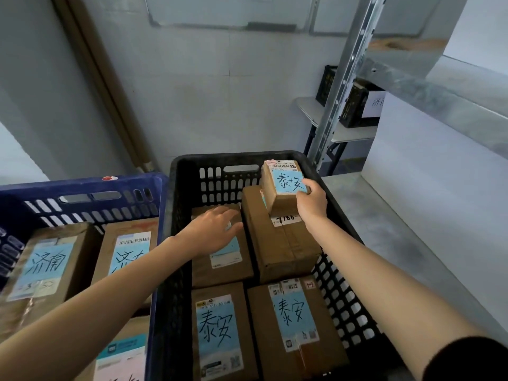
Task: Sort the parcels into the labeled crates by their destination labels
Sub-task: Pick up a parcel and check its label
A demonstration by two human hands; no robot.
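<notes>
A black crate in front of me holds several brown parcels with blue 泰安 labels. My right hand grips a small brown parcel labelled 泰安 at its lower right corner, holding it above a taller parcel in the crate's back right. My left hand lies flat, fingers spread, on a parcel in the crate's back left, covering most of its label. Two more 泰安 parcels lie at the front. A blue crate to the left holds parcels labelled 济南.
A grey table surface runs along the right of the black crate. A metal shelf upright rises behind it. Farther back, a small table carries another black crate with a white paper label. A wall stands close behind the crates.
</notes>
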